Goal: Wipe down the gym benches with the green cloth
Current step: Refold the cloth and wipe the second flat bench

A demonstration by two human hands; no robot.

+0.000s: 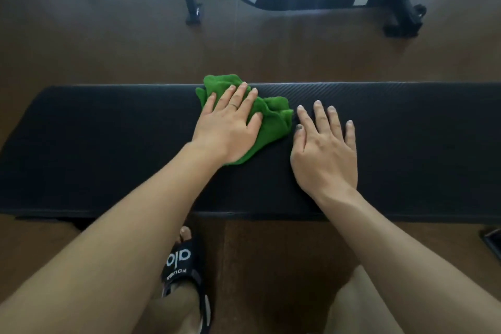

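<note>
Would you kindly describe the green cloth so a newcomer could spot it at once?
Find the long black bench pad across the middle of the view. The green cloth lies crumpled near its far edge under the left hand, the only bright green thing in view.

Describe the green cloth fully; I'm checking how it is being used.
The green cloth is a bright, fuzzy, towel-like rag, crumpled with folds. It lies on the black bench pad, near the far edge. The left hand presses flat on it; the right hand rests on the pad beside it.

Green cloth (273, 119) on black bench (108, 144)
</note>
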